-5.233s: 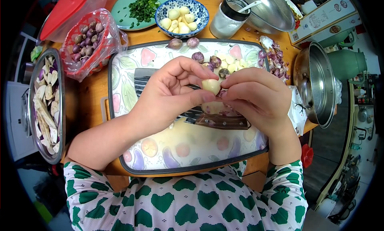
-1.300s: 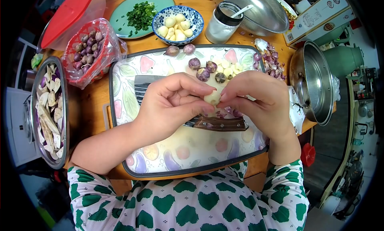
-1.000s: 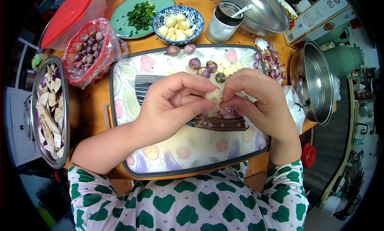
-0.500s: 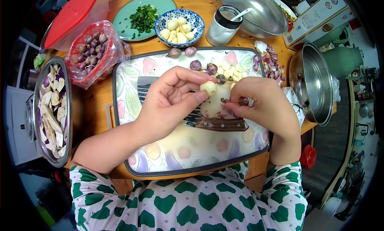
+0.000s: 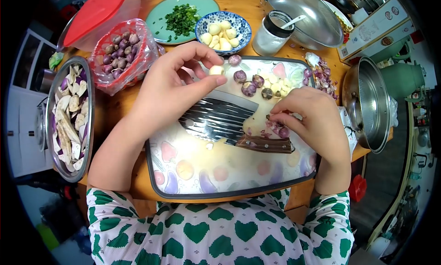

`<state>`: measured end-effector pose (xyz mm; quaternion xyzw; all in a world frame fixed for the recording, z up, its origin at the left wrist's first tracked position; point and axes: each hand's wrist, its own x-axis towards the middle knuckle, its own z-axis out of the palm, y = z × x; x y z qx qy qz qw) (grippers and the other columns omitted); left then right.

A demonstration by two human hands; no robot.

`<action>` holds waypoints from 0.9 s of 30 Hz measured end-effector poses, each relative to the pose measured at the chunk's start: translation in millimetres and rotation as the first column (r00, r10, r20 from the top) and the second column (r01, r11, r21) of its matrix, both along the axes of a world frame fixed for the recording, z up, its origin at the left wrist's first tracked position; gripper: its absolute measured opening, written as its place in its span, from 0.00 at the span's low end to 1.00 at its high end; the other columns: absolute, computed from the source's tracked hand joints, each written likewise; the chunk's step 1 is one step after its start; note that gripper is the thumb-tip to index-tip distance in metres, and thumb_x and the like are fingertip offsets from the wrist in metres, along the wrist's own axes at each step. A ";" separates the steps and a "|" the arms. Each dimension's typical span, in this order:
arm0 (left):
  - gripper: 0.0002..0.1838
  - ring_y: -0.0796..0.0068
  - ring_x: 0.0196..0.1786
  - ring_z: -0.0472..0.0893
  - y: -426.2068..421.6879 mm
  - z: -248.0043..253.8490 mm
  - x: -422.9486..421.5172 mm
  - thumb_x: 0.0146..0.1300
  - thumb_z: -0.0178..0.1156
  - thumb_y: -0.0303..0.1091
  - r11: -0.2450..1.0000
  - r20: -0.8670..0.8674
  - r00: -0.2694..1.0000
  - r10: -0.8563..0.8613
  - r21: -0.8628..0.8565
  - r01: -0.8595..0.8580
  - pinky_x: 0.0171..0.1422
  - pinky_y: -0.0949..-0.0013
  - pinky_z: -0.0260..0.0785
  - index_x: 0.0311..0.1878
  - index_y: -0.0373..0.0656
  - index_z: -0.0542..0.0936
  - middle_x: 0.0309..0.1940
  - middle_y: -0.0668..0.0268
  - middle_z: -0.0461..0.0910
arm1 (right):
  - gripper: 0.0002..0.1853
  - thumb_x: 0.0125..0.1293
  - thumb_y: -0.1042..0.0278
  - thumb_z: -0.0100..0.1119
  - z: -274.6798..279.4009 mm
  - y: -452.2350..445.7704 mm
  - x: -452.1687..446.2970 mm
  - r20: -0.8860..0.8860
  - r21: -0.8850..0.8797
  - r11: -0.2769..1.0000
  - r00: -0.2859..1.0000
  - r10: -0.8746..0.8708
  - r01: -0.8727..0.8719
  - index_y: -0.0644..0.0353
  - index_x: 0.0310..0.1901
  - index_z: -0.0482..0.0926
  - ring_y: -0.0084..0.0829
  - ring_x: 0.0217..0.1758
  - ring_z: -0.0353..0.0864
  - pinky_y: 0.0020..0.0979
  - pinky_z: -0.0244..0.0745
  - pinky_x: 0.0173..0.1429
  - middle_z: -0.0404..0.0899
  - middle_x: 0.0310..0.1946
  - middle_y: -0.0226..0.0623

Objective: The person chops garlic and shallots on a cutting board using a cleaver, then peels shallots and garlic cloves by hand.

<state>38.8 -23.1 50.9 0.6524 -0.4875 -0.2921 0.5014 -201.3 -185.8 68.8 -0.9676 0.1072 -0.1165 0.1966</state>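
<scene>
A peeled garlic clove [image 5: 216,71] is pinched between the thumb and fingers of my left hand [image 5: 183,72], just below the blue-and-white bowl [image 5: 223,32] of peeled garlic. My right hand [image 5: 305,113] has its fingertips together low over the cutting board [image 5: 220,173]; what they hold, if anything, is too small to name. Reddish garlic skins [image 5: 278,127] lie under those fingers. Between my hands a wide cleaver [image 5: 220,120] rests flat, its wooden handle [image 5: 266,145] toward the right. Unpeeled purple garlic [image 5: 248,88] and cut pale pieces [image 5: 278,85] sit along the board's far side.
At left stand a steel bowl of cut eggplant [image 5: 69,118] and a red basket [image 5: 103,77] of purple garlic. Behind are a green plate [image 5: 158,24] with chopped greens and a jar [image 5: 271,38] with a spoon. A steel basin [image 5: 367,104] and a skin pile [image 5: 325,77] are at right.
My left hand has moved left and away from me toward the bowl, carrying the peeled garlic clove. The hands are farther apart, uncovering the cleaver blade. My right hand stays low over the skins.
</scene>
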 end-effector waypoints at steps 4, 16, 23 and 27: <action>0.09 0.89 0.40 0.76 -1.2 -4.6 10.1 0.65 0.67 0.22 0.992 0.146 0.989 0.025 0.115 -0.042 0.43 0.79 0.67 0.48 0.42 0.83 0.41 0.77 0.82 | 0.05 0.61 0.68 0.72 -2.5 2.4 5.0 -0.031 0.072 0.992 0.994 -0.104 0.106 0.55 0.38 0.86 0.40 0.41 0.84 0.39 0.78 0.45 0.83 0.31 0.35; 0.14 0.72 0.48 0.80 -3.9 -13.8 -15.6 0.63 0.64 0.21 0.994 0.340 0.937 -0.075 -0.045 0.096 0.42 0.73 0.73 0.51 0.43 0.81 0.50 0.66 0.81 | 0.16 0.57 0.77 0.65 -42.6 -3.5 30.6 0.187 -0.085 0.982 0.966 0.181 -0.167 0.56 0.49 0.87 0.42 0.55 0.81 0.41 0.77 0.61 0.84 0.48 0.36; 0.23 0.83 0.47 0.75 -4.3 -21.7 -34.5 0.69 0.64 0.19 0.988 -0.091 0.986 -0.141 0.047 0.146 0.50 0.78 0.70 0.64 0.45 0.73 0.55 0.72 0.77 | 0.17 0.56 0.78 0.72 -31.7 -1.9 31.8 0.286 0.138 0.984 0.956 0.069 -0.113 0.55 0.49 0.86 0.38 0.48 0.83 0.38 0.79 0.53 0.83 0.45 0.36; 0.21 0.76 0.62 0.80 -6.3 -24.4 -46.7 0.70 0.60 0.14 0.966 -0.696 0.674 -0.247 -0.123 0.226 0.67 0.72 0.74 0.64 0.38 0.73 0.59 0.62 0.79 | 0.19 0.55 0.80 0.76 -22.9 6.6 25.9 0.352 0.446 0.890 0.933 -0.076 -0.096 0.55 0.49 0.89 0.34 0.47 0.85 0.34 0.80 0.49 0.85 0.46 0.36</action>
